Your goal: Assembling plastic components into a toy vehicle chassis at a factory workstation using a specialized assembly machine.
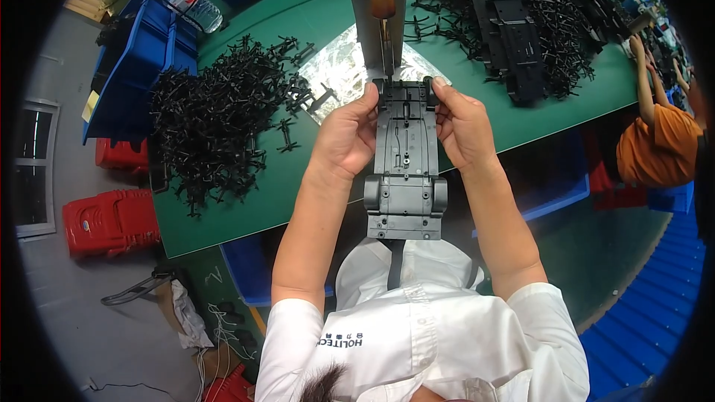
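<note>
Grey plastic chassis, long and ribbed, gripped by left hand and right hand fingers.

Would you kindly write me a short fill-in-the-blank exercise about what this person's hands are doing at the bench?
1. Both hands hold one long grey plastic ____ under the upright press.
2. The left hand and right hand grip its ____ end.
3. The table top is ____ in colour.
4. Left of the left hand lies a heap of small ____ plastic parts.

Missing words: chassis; far; green; black
</note>
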`<state>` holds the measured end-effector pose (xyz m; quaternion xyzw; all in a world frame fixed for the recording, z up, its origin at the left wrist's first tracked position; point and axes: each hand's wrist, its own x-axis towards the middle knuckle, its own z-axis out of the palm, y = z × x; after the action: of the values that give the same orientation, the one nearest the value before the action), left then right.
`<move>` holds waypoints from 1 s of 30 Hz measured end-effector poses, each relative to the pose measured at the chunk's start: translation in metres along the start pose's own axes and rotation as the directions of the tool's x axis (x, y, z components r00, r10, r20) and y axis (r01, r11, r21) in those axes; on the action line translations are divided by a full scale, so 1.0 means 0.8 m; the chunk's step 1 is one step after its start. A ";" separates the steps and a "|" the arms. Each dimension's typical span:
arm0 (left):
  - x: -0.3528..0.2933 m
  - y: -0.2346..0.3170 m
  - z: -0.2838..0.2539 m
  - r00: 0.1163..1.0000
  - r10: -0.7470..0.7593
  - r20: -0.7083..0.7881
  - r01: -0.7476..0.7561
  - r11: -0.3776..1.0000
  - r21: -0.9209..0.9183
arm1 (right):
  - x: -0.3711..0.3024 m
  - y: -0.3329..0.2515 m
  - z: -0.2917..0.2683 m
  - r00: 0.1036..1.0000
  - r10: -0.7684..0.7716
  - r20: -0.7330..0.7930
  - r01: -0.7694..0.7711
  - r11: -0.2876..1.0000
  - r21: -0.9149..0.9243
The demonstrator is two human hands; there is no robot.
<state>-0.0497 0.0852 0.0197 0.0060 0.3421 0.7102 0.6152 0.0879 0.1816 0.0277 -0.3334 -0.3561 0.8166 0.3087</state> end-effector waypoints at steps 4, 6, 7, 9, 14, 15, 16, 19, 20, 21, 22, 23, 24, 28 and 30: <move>0.000 0.000 0.003 1.000 0.019 -0.013 -0.019 1.000 0.007 | 0.003 0.003 -0.005 1.000 0.006 -0.003 -0.006 1.000 0.001; 0.001 0.000 0.002 1.000 0.006 -0.010 -0.006 1.000 0.001 | 0.004 0.002 -0.006 1.000 0.008 0.000 -0.008 1.000 0.004; 0.001 0.000 0.003 1.000 0.008 -0.010 -0.008 1.000 0.001 | 0.003 0.001 -0.007 1.000 0.019 0.014 -0.019 1.000 0.019; 0.000 0.000 0.004 1.000 0.021 -0.021 -0.020 1.000 0.014 | 0.002 0.000 -0.006 0.999 0.028 0.028 -0.029 0.999 0.034; 0.000 0.000 0.001 1.000 0.023 -0.019 -0.023 1.000 0.017 | -0.001 -0.001 -0.003 0.999 0.039 0.020 -0.040 0.999 0.023; 0.000 0.000 0.001 1.000 0.025 -0.014 -0.025 1.000 0.016 | 0.000 -0.001 -0.004 0.999 0.039 0.019 -0.039 0.999 0.024; 0.000 -0.001 0.002 1.000 0.023 -0.014 -0.023 1.000 0.016 | 0.001 0.000 -0.006 0.999 0.033 0.017 -0.033 0.999 0.029; -0.001 0.000 0.002 1.000 0.017 0.006 -0.017 1.000 0.006 | 0.001 0.001 -0.006 0.999 0.031 0.011 -0.032 0.999 0.036; 0.000 0.000 0.001 1.000 0.013 0.003 -0.013 1.000 0.005 | 0.001 0.001 -0.005 0.999 0.035 0.007 -0.035 0.999 0.038; 0.000 0.000 0.001 1.000 0.009 0.000 -0.009 1.000 0.004 | 0.001 0.000 -0.004 0.999 0.035 0.007 -0.035 0.999 0.038; 0.000 0.000 0.001 1.000 0.008 0.000 -0.008 1.000 0.004 | 0.000 -0.001 -0.004 0.999 0.039 0.006 -0.039 0.999 0.037; 0.000 0.000 0.001 1.000 0.018 -0.005 -0.018 1.000 0.008 | -0.001 -0.001 -0.003 0.999 0.043 0.005 -0.043 0.998 0.037; 0.000 0.000 0.001 1.000 0.028 -0.010 -0.028 1.000 0.011 | 0.000 -0.001 -0.005 0.999 0.043 0.005 -0.043 0.998 0.037; -0.001 0.000 0.001 1.000 0.027 -0.012 -0.027 1.000 0.006 | 0.002 0.000 -0.004 0.999 0.042 0.011 -0.043 0.998 0.053; -0.002 0.001 0.002 0.999 0.033 -0.010 -0.033 0.999 0.011 | 0.001 0.000 -0.002 0.999 0.044 0.014 -0.045 0.998 0.051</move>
<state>-0.0490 0.0842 0.0221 0.0116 0.3488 0.7186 0.6016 0.0888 0.1830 0.0265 -0.3278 -0.3293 0.8343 0.2967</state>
